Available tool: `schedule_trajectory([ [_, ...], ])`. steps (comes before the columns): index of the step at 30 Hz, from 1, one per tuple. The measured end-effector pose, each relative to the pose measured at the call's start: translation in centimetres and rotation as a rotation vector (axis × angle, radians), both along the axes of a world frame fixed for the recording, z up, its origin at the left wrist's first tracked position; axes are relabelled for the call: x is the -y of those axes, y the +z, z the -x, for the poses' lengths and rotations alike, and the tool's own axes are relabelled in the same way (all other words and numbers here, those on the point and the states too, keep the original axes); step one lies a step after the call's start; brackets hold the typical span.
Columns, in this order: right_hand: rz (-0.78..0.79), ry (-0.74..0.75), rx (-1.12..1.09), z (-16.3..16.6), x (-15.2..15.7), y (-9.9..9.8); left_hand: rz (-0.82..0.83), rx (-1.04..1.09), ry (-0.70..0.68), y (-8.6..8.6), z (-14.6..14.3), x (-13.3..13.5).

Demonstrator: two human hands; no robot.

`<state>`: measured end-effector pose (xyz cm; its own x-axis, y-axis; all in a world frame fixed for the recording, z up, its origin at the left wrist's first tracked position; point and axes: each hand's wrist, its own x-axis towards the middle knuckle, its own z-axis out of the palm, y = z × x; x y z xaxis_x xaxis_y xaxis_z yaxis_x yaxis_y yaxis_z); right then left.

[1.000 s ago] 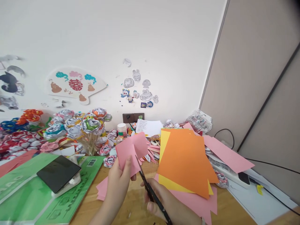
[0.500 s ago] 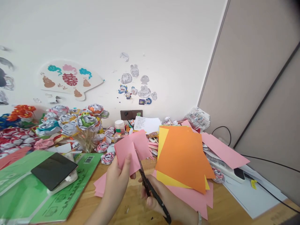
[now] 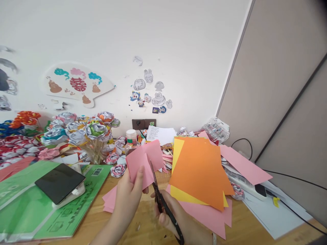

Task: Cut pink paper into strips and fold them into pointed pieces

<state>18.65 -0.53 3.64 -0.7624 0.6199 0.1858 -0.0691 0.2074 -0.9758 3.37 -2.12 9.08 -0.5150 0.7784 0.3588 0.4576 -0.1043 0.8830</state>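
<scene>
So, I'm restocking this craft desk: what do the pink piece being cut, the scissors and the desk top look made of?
The pink piece in the left hand: thin matte paper, no shine, cleanly slit. The scissors in the right hand: black handles, probably plastic; dark blades, likely metal. The desk top: light wood or veneer, faint grain.

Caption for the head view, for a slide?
Left hand holds pink paper while right hand cuts it with black scissors over wooden desk.

A single head-worn camera looks forward and slightly down, close over the wooden desk (image 3: pixel 242 228), facing the wall (image 3: pixel 153 41).
</scene>
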Motion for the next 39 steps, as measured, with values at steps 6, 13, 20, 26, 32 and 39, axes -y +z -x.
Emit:
schedule_trajectory([
  [6,-0.018,-0.014,0.012,-0.2,0.1,0.1,-0.007,-0.019,0.009,-0.2,0.1,-0.1],
  [13,-0.04,-0.121,-0.039,0.7,-0.3,-1.6,-0.004,-0.018,-0.021,-0.1,0.2,0.0],
  [20,-0.1,-0.196,-0.007,0.8,-0.3,-1.6,-0.001,-0.004,-0.033,-0.1,0.5,-0.3],
  [26,-0.097,-0.23,0.009,0.9,-0.6,-2.2,0.021,0.053,-0.067,-0.2,0.6,-0.5],
  [32,-0.063,-0.242,0.004,1.1,-1.0,-3.0,-0.064,0.182,-0.115,-0.1,0.6,-0.8],
  [39,0.093,-0.171,-0.063,1.0,-0.9,-3.1,-0.059,0.281,-0.147,-0.4,0.3,-1.1],
])
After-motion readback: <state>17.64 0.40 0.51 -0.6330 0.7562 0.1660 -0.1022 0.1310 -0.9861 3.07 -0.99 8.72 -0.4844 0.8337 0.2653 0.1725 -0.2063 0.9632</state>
